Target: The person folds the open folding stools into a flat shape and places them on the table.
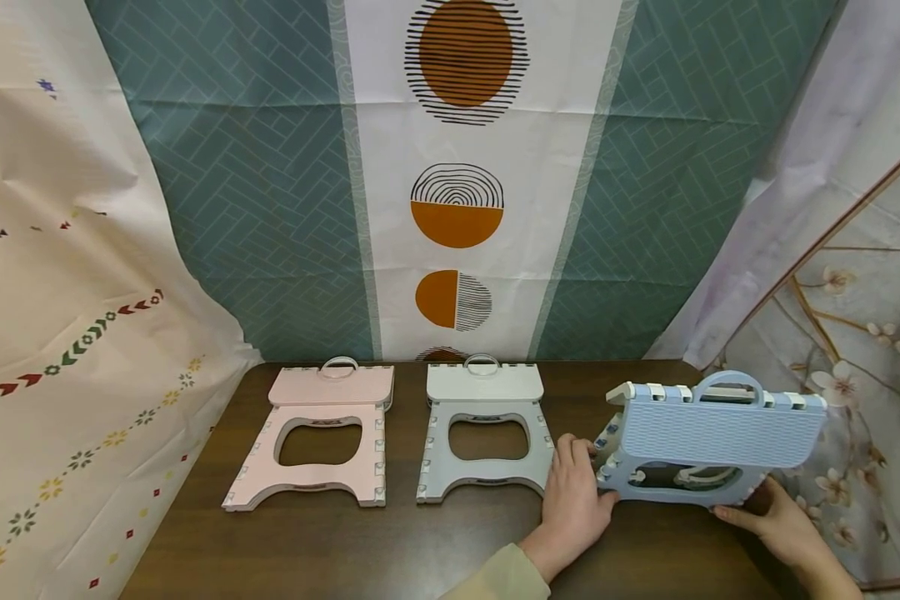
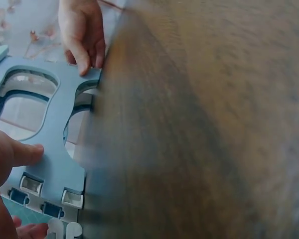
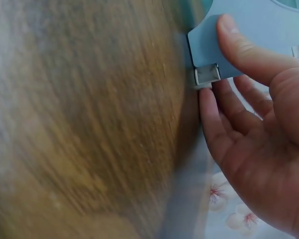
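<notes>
A blue folding stool (image 1: 712,433) stands partly unfolded at the right of the table, its woven-textured seat tilted and its carry handle on top. My left hand (image 1: 573,504) grips the stool's left leg panel, thumb on the front face and fingers round the hinged side, as the left wrist view shows. At the opposite lower corner, my right hand (image 1: 783,525) pinches the other leg, its thumb (image 3: 239,45) on the blue face and its fingers behind the edge. In the left wrist view the leg panel (image 2: 55,144) shows a large cutout and white hinge pieces.
Left of the blue stool are a grey-green folding stool (image 1: 485,387) and, farther left, a pink one (image 1: 333,387). All share a dark wooden table (image 1: 330,550). A patterned curtain (image 1: 270,208) hangs behind, with flowered cloth (image 1: 870,417) along the right edge.
</notes>
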A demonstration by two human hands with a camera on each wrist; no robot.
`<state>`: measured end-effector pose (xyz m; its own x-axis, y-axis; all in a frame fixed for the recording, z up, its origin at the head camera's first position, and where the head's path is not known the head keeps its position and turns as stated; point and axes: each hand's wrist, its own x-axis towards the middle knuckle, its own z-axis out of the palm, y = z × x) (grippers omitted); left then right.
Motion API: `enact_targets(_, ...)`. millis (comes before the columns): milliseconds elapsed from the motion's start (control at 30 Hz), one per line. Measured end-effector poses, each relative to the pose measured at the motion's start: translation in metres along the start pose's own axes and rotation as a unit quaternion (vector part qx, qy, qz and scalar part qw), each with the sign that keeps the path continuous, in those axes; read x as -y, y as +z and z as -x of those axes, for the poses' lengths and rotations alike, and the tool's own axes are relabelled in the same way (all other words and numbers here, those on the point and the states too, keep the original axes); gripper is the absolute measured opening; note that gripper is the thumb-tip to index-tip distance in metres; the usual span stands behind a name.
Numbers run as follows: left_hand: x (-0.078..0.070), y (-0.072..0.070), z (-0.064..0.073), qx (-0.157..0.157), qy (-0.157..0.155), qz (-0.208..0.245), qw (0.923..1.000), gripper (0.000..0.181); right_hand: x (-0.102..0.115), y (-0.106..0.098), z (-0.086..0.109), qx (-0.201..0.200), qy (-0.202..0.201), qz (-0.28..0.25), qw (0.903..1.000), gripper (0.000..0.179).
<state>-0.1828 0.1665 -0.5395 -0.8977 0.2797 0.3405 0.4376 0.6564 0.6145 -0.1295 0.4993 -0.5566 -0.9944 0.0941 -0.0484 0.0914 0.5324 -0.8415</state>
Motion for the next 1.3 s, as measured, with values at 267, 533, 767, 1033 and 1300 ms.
enact_targets(267, -0.001, 0.003, -0.002, 0.044, -0.01, -0.018, 0.9988, 0.106, 0.009, -0.005, -0.004, 0.005, 0.013, 0.117, 0.993, 0.091)
enact_targets(533, 0.0, 0.008, -0.005, 0.071, -0.001, -0.05, 0.9962, 0.098, 0.008, -0.002, -0.003, -0.006, 0.007, 0.096, 0.9954, 0.073)
enact_targets(767, -0.002, 0.016, -0.007, 0.068, -0.012, -0.074, 0.9949, 0.099, 0.006, -0.004, -0.008, 0.003, 0.022, 0.099, 0.9949, 0.082)
enact_targets(1033, -0.007, 0.021, -0.007, 0.06, -0.023, -0.107, 0.9922, 0.099, 0.01, -0.003, -0.005, 0.002, 0.024, 0.134, 0.9907, 0.079)
enact_targets(1300, -0.011, 0.021, -0.008, 0.05, -0.035, -0.106, 0.9925, 0.103, 0.013, -0.004, -0.002, 0.013, 0.019, 0.146, 0.989, 0.069)
